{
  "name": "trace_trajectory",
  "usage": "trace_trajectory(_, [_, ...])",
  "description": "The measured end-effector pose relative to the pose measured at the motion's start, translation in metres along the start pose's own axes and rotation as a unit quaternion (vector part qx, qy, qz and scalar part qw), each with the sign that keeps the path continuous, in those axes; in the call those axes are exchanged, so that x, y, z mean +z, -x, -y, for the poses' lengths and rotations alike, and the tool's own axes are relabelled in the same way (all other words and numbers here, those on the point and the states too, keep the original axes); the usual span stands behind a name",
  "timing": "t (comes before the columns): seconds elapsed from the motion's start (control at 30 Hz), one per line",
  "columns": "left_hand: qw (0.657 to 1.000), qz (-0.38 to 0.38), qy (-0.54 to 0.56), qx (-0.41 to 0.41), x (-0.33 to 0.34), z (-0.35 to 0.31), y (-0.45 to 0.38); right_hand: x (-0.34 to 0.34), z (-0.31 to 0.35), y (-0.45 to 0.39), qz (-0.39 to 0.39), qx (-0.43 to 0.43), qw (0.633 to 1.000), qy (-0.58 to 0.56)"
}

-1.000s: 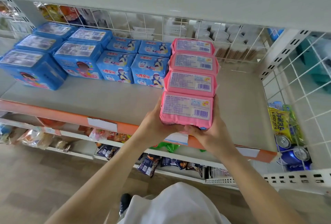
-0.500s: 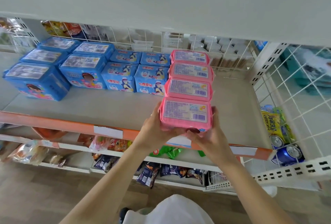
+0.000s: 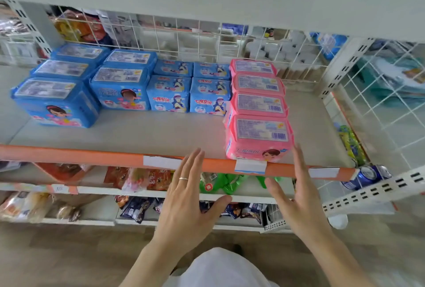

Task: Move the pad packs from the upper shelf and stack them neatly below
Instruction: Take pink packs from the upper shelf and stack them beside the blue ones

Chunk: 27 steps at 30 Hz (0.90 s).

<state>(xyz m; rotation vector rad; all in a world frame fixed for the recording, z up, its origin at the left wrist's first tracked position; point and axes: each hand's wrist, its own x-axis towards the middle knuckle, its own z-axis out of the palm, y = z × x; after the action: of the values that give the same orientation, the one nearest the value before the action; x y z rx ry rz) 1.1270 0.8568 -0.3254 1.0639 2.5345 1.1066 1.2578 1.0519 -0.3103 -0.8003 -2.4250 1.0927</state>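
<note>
— How many packs stood on the grey shelf [image 3: 161,132] with the orange front lip?

— Four pink plastic pad packs [image 3: 257,103] in one row running back from that lip, and beside them, left of the row, nine blue plastic pad packs [image 3: 119,86].

— And the hands?

— Both empty. The left hand [image 3: 186,204] and right hand [image 3: 299,197] hung in front of the lip, fingers [image 3: 194,162] straight and spread; the nearest pink pack sat just beyond the right fingertips, apart.

— Anything around?

— Blue cans [image 3: 368,175] at the lip's right end.
</note>
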Motion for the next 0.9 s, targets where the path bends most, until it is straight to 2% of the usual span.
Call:
trace_trajectory(0.17, [0.996,-0.034,-0.031,0.073,-0.019,0.017,0.013,0.014,0.026,0.028,-0.031,-0.035,0.999,0.026])
trace_trajectory(0.37, [0.994,-0.010,-0.017,0.108,-0.024,0.036,0.021,0.010,0.026,0.067,-0.081,0.023,0.994,0.074])
trace_trajectory(0.57, [0.992,0.005,0.002,0.125,-0.028,0.027,0.034,-0.018,0.030,0.092,-0.126,0.027,0.991,0.025])
trace_trajectory(0.67, [0.989,-0.010,0.003,0.148,-0.037,0.012,0.043,-0.022,0.040,0.099,-0.087,-0.012,0.995,0.038])
trace_trajectory(0.77, [0.983,-0.037,-0.039,0.176,-0.049,-0.010,0.048,-0.037,0.053,0.096,-0.041,-0.092,0.991,0.084])
trace_trajectory(0.9, [0.962,-0.096,-0.081,0.244,-0.079,-0.054,0.047,-0.078,0.080,0.084,-0.055,-0.188,0.973,0.125])
